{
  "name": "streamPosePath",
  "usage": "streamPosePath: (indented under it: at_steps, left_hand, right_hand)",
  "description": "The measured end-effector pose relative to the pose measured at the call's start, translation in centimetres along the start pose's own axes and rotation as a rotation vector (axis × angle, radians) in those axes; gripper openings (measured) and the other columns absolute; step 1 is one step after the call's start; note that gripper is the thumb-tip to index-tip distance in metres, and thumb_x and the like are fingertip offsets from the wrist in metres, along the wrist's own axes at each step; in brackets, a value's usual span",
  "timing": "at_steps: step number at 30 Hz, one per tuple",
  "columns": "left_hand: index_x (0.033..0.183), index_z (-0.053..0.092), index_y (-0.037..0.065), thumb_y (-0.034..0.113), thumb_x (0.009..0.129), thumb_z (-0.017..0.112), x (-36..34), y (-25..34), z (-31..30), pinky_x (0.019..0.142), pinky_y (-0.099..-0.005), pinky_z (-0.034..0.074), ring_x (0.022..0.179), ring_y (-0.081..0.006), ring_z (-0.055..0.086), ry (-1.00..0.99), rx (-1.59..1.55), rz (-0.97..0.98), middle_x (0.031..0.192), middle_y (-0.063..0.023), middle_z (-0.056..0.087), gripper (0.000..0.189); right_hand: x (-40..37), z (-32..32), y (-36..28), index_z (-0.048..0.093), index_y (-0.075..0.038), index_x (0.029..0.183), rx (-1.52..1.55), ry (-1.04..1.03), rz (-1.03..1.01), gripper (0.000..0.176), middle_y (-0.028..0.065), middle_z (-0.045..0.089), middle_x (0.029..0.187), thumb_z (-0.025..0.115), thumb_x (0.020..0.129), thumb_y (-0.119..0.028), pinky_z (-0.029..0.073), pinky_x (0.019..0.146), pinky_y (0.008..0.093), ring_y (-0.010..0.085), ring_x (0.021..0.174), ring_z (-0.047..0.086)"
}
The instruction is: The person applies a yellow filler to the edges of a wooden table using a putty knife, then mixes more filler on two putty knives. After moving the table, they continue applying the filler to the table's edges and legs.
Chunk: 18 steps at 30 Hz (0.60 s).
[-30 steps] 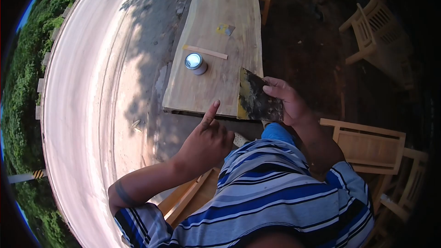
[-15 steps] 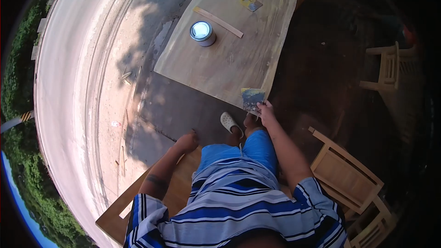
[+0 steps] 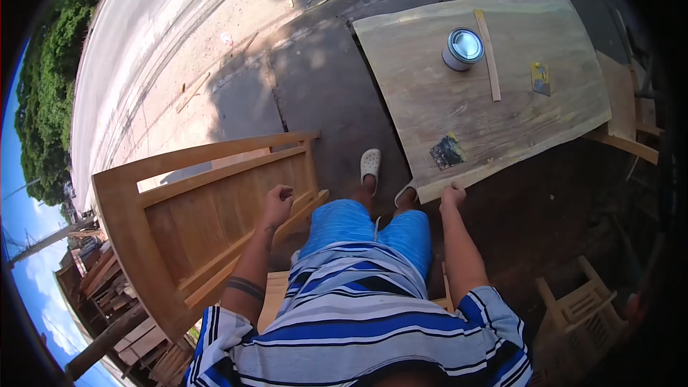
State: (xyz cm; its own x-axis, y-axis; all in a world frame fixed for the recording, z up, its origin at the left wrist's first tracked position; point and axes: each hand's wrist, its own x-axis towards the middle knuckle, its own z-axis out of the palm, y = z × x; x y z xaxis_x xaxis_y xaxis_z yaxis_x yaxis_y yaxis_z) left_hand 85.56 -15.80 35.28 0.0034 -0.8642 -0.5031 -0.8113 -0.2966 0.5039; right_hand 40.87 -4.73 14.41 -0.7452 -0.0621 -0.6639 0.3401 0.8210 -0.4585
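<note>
My left hand (image 3: pixel 278 204) hangs with curled fingers in front of a wooden panelled frame (image 3: pixel 215 208), and nothing shows in it. Beside the near edge of the wooden tabletop (image 3: pixel 401 64), my right hand (image 3: pixel 453 196) is closed, with no object visible in it. A flat, square piece smeared with dark and yellow paint (image 3: pixel 448 152) lies on the tabletop, just beyond the right hand. Farther back stand a metal can (image 3: pixel 463 50) with a shiny lid and, next to it, a thin wooden strip (image 3: pixel 489 57). A smaller smeared piece (image 3: pixel 541 79) lies to their right.
Wooden chairs (image 3: pixel 577 301) stand at the lower right. A wooden beam (image 3: pixel 623 145) juts out by the tabletop's right end. Stacked lumber (image 3: pixel 154 351) is at the lower left, and a pale road (image 3: pixel 136 50) runs along the upper left.
The smeared square piece has gone from my right hand onto the tabletop. My view has turned left, so the tabletop appears farther right and the panelled frame shows more fully.
</note>
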Motion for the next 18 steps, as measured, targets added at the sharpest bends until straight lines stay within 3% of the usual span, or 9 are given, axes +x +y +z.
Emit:
streamPosePath:
  at_steps: [1,3,5,8,11,12,14,15,18]
  left_hand:
    - [0.104,0.063,-0.003,0.002,0.080,0.055,-2.6,-1.8,1.1,0.075,-0.0325,0.053,0.075,-0.0223,0.068,0.127,-0.009,0.034,0.081,-0.0137,0.068,0.026]
    - [0.102,0.063,-0.002,0.000,0.082,0.054,-8.5,-2.2,1.9,0.074,-0.0345,0.053,0.081,-0.0237,0.068,0.146,-0.225,-0.317,0.088,-0.0152,0.068,0.023]
    - [0.101,0.063,-0.001,0.000,0.084,0.053,-14.0,-1.6,1.2,0.072,-0.0357,0.053,0.085,-0.0250,0.067,0.119,-0.509,-0.617,0.091,-0.0164,0.068,0.020]
    - [0.095,0.064,-0.001,0.009,0.089,0.051,-21.9,-8.8,4.4,0.068,-0.0370,0.051,0.083,-0.0242,0.066,0.261,-0.392,-0.589,0.086,-0.0170,0.067,0.017]
    - [0.085,0.062,0.000,0.022,0.094,0.048,-27.4,-13.2,5.0,0.067,-0.0372,0.048,0.077,-0.0219,0.065,0.591,-0.108,-0.788,0.077,-0.0164,0.064,0.028]
    - [0.076,0.058,0.001,0.033,0.097,0.041,-28.2,-14.4,4.2,0.069,-0.0382,0.046,0.073,-0.0204,0.063,0.732,-0.116,-0.898,0.072,-0.0111,0.062,0.041]
    - [0.078,0.057,0.002,0.036,0.098,0.039,-29.6,-15.5,0.4,0.072,-0.0400,0.045,0.079,-0.0206,0.061,0.989,-0.687,-0.856,0.076,-0.0079,0.062,0.043]
    - [0.079,0.056,0.003,0.037,0.099,0.037,-30.4,-15.4,-2.1,0.073,-0.0408,0.044,0.082,-0.0207,0.060,1.106,-0.969,-0.803,0.078,-0.0064,0.062,0.044]
    - [0.108,0.050,-0.001,0.047,0.098,0.035,-31.7,-11.3,-11.5,0.092,-0.0413,0.040,0.106,-0.0231,0.051,1.487,-0.980,-0.261,0.107,-0.0115,0.055,0.051]
  right_hand:
    - [-1.8,-1.5,-0.2,0.063,0.003,0.109,-0.101,-0.100,-0.110,0.029,0.0152,0.065,0.106,0.063,0.080,-0.001,0.051,0.082,0.0318,0.0231,0.095,0.064]
    - [-2.4,-3.5,0.9,0.064,0.001,0.104,-0.008,-0.388,-0.113,0.018,0.0094,0.066,0.083,0.059,0.087,-0.002,0.046,0.051,0.0216,0.0122,0.062,0.061]
    - [-3.7,-5.4,0.5,0.066,0.001,0.094,-0.170,-0.522,-0.186,0.013,0.0066,0.063,0.070,0.060,0.090,-0.011,0.036,0.040,0.0237,0.0088,0.044,0.045]
    - [-2.0,-5.5,-0.2,0.067,-0.002,0.078,-0.450,-0.568,-0.440,0.029,0.0067,0.060,0.062,0.058,0.092,-0.026,0.034,0.038,0.0269,0.0098,0.042,0.044]
    - [-5.4,-2.0,-5.7,0.061,-0.002,0.072,-0.622,-0.524,-0.737,0.033,0.0006,0.047,0.055,0.058,0.091,-0.029,0.030,0.043,0.0266,0.0086,0.046,0.041]
    - [-7.2,-0.2,-8.3,0.060,-0.002,0.072,-0.741,-0.577,-0.819,0.033,0.0010,0.048,0.056,0.058,0.091,-0.028,0.035,0.049,0.0249,0.0086,0.053,0.046]
    - [-11.5,3.8,-12.3,0.063,-0.001,0.089,-0.580,-0.763,-0.620,0.027,0.0039,0.051,0.060,0.056,0.090,-0.027,0.040,0.055,0.0234,0.0111,0.057,0.051]
    - [-14.0,6.1,-13.9,0.059,0.000,0.100,-0.479,-0.886,-0.683,0.025,0.0025,0.051,0.062,0.057,0.088,-0.022,0.040,0.055,0.0225,0.0103,0.058,0.051]
    - [-32.1,11.2,-19.2,0.042,0.003,0.132,-0.261,-1.129,-0.836,0.052,0.0022,0.053,0.078,0.052,0.082,-0.005,0.037,0.059,0.0183,0.0080,0.069,0.052]
